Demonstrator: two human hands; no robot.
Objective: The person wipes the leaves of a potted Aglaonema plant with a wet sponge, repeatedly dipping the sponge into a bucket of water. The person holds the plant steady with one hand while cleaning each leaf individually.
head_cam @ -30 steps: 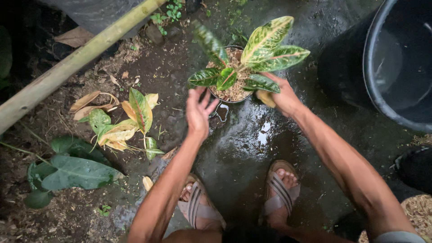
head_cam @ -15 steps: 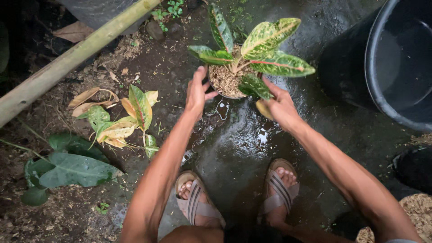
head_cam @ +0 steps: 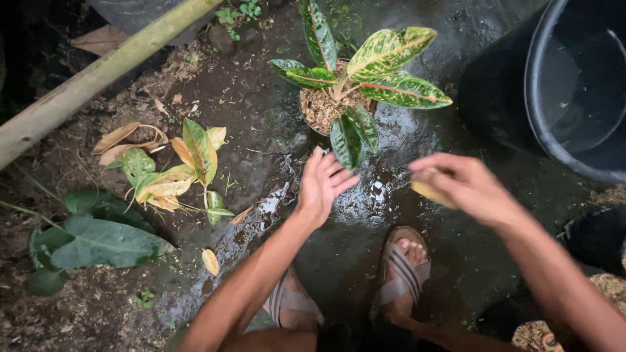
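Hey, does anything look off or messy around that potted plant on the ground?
A loose clump of yellowing leaves lies uprooted on the wet ground, left of the potted plant. The right hand holds a yellowed leaf.

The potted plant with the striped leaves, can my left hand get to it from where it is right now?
Probably yes: the left hand is open, holds nothing, and hangs just below the potted plant, with only wet ground between them.

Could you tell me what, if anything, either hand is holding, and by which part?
The right hand pinches a yellow leaf by one end; the left hand holds nothing.
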